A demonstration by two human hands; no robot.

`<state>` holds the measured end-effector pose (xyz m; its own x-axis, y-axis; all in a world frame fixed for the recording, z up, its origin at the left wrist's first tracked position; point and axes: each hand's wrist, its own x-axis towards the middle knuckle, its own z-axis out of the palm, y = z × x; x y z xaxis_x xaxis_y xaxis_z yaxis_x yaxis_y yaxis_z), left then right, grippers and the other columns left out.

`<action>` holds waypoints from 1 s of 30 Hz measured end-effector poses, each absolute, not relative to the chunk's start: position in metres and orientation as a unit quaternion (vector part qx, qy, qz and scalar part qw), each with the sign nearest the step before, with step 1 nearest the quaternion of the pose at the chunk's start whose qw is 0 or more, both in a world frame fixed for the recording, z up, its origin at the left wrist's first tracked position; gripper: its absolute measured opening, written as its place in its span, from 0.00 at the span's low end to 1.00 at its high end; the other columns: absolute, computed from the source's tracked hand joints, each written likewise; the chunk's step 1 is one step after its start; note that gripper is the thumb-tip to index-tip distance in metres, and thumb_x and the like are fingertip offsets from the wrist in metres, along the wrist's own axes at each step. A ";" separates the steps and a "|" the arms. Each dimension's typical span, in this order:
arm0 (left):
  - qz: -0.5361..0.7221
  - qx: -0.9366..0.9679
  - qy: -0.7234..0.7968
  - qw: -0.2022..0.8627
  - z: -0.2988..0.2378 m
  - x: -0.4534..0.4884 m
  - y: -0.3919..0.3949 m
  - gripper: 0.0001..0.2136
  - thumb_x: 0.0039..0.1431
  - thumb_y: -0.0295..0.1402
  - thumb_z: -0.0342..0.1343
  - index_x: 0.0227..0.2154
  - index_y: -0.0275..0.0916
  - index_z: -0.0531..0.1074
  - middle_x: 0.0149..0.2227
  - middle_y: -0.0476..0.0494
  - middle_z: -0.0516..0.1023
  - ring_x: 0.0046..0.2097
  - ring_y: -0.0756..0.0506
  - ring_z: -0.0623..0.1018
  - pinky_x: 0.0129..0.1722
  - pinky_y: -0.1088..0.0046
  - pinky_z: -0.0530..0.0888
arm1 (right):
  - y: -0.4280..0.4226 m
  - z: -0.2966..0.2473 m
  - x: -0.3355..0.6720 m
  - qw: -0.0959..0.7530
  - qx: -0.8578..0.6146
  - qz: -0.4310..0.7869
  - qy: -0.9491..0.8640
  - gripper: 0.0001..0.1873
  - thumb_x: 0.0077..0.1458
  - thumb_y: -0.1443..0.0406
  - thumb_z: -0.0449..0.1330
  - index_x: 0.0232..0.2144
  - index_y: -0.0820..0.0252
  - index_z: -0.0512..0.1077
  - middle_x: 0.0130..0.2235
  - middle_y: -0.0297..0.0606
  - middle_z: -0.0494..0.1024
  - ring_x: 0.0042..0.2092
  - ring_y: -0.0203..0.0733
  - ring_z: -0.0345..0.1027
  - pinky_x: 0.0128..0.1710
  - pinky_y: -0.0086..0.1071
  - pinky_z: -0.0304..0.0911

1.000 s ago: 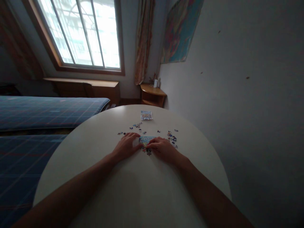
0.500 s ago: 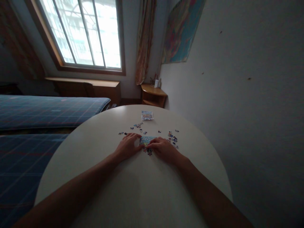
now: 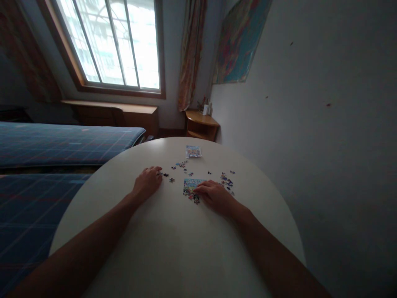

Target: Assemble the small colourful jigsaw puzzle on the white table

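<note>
A partly assembled jigsaw puzzle [image 3: 190,186], blue along its far edge and many-coloured nearer me, lies flat on the white round table [image 3: 173,231]. My right hand [image 3: 214,194] rests over the puzzle's right side, holding it with fingers close together and hiding that part. Off to the left, my left hand [image 3: 148,182] reaches with stretched fingers to loose puzzle pieces [image 3: 166,174]; its fingertips cover some of them. One loose piece [image 3: 171,180] lies between that hand and the puzzle. Whether a piece is under the left fingertips is too small to tell.
More loose pieces [image 3: 182,164] lie beyond the puzzle, and another cluster [image 3: 227,181] is right of my right hand. A small picture packet [image 3: 193,151] sits near the table's far edge. A blue plaid mattress [image 3: 71,142] is at the left, a wall [image 3: 310,165] at the right.
My left hand has left the puzzle's left edge and moved left to the loose pieces, uncovering a piece and the puzzle's left side. The right hand stays on the puzzle.
</note>
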<state>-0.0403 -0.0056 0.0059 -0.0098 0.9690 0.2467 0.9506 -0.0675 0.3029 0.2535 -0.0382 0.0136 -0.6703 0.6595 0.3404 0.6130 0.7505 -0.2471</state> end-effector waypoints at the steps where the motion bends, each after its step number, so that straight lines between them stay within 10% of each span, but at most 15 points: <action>1: 0.196 0.697 0.689 0.022 0.007 -0.042 -0.005 0.17 0.61 0.32 0.49 0.52 0.39 0.72 0.52 0.36 0.77 0.55 0.35 0.74 0.50 0.58 0.73 | -0.038 0.013 0.254 0.210 -0.349 0.057 -0.912 0.14 0.64 0.69 0.54 0.46 0.55 0.77 0.47 0.42 0.80 0.47 0.42 0.72 0.49 0.36 0.65; 30: 0.391 0.701 0.546 0.239 0.008 -0.018 -0.011 0.11 0.56 0.31 0.54 0.42 0.41 0.71 0.37 0.47 0.84 0.38 0.45 0.82 0.44 0.67 0.76 | -0.037 0.011 0.255 0.213 -0.346 0.064 -0.912 0.15 0.63 0.70 0.54 0.46 0.56 0.77 0.47 0.41 0.80 0.47 0.42 0.72 0.50 0.36 0.65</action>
<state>-0.0180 -0.0105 0.0083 0.0977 0.9533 0.2859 0.5791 -0.2881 0.7626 0.2548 -0.0373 0.0108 -0.6706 0.6575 0.3434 0.6027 0.7528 -0.2646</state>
